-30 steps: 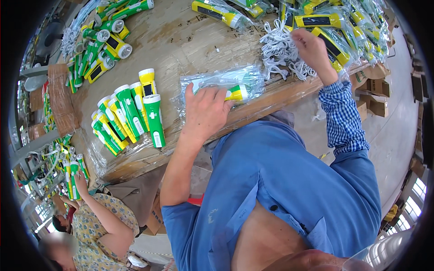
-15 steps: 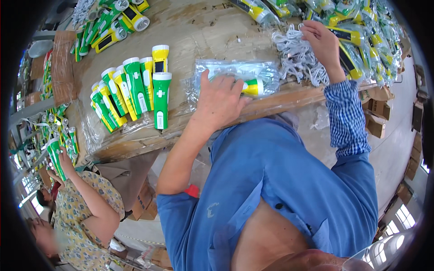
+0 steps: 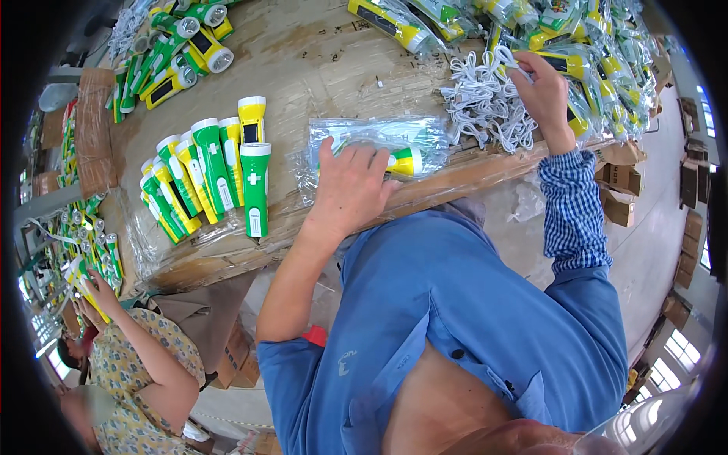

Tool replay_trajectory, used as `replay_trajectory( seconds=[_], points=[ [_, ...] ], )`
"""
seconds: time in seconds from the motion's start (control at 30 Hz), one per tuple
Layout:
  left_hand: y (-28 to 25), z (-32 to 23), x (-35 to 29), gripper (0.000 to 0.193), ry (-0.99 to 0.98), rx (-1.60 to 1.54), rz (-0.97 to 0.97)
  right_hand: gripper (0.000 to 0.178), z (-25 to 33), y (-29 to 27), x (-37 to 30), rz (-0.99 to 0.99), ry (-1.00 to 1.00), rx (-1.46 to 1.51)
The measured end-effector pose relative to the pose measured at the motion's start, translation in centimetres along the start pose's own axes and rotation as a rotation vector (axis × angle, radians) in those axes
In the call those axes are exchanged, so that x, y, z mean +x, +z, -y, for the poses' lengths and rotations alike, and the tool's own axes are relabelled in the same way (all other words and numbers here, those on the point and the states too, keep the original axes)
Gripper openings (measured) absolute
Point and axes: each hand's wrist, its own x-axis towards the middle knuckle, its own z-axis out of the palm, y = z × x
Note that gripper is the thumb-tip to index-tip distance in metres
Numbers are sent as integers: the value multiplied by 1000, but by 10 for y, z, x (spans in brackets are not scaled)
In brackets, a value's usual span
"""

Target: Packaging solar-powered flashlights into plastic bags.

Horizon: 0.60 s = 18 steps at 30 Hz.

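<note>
My left hand [image 3: 353, 186] lies with its fingers spread over a clear plastic bag [image 3: 322, 133] near the table's front edge. A yellow-and-green flashlight [image 3: 408, 161] shows beside its fingertips; the rest of it is hidden under the hand. At the right, my right hand [image 3: 544, 95] pinches a white cable [image 3: 503, 58] at the upper edge of a tangled heap of white cables [image 3: 489, 106]. To the left of the bag, several green, yellow and white flashlights [image 3: 211, 155] lie side by side, one green flashlight [image 3: 255, 186] nearest the bag.
Bagged flashlights [image 3: 607, 68] are heaped at the far right. More unbagged flashlights [image 3: 171, 64] lie at the far left. A co-worker [image 3: 144, 364] at the left holds a flashlight [image 3: 85, 284]. Cardboard boxes [image 3: 618, 182] stand below the table's right end.
The right hand's fingers have come together on a white cable in the heap. The left hand stays on the bag. The whole view has shifted slightly. The co-worker's flashlight has turned.
</note>
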Motion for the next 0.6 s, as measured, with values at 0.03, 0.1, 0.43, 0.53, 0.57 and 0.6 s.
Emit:
replay_trajectory(
  seconds=[0.03,0.1,0.43,0.53,0.57,0.6],
  points=[
    [-1,0,0,50,1,-3,-1,28,-9,4,3,28,-76,11],
    [-2,0,-4,50,4,-5,-11,29,-4,9,3,211,-56,75],
    [-13,11,-14,37,65,-37,-83,14,147,72,-49,724,-428,280],
    [-21,31,-29,30,-32,-180,-333,12,149,84,-53,690,-522,-1],
    [-16,35,-30,26,-174,-269,-403,11,152,85,-52,702,-546,-46],
    [-12,39,-32,22,-322,-356,-473,11,155,86,-53,717,-574,-90]
  ],
)
